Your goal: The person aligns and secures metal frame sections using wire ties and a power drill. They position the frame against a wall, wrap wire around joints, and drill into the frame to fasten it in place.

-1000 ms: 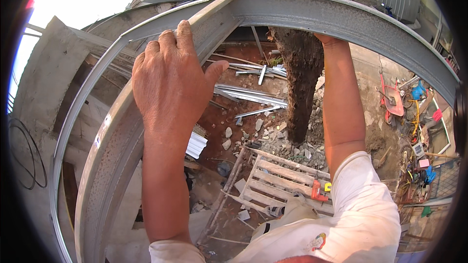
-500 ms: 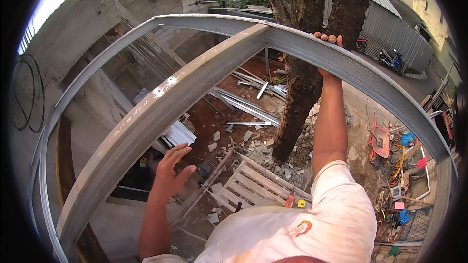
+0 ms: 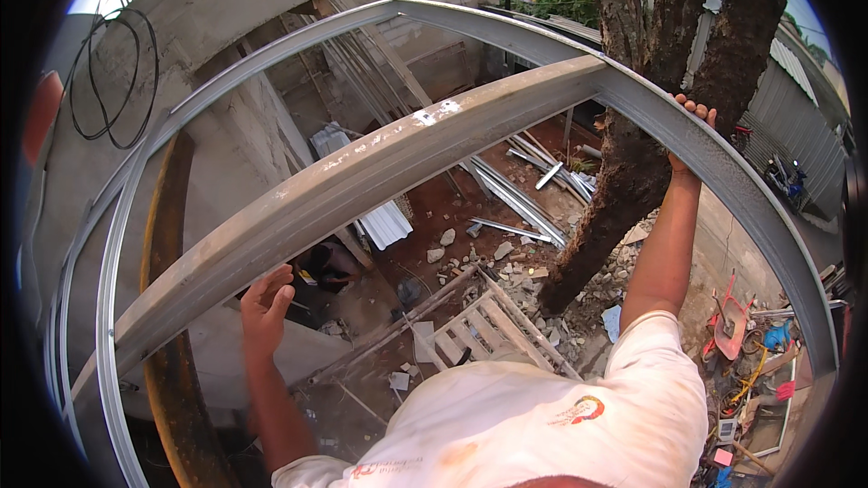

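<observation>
Clamping the right hand (image 3: pixel 694 112) over the top edge of the outer metal rail (image 3: pixel 750 194), with curled fingers and the tree (image 3: pixel 604 217) beyond them. Holding the left hand (image 3: pixel 265 309), with fingers close together and thumb apart, just below the wide crossbeam (image 3: pixel 362 176), perhaps touching it, hard to tell. Looking down past the fingers onto a slatted wooden platform (image 3: pixel 514 333) and grey rubble (image 3: pixel 520 278).
</observation>
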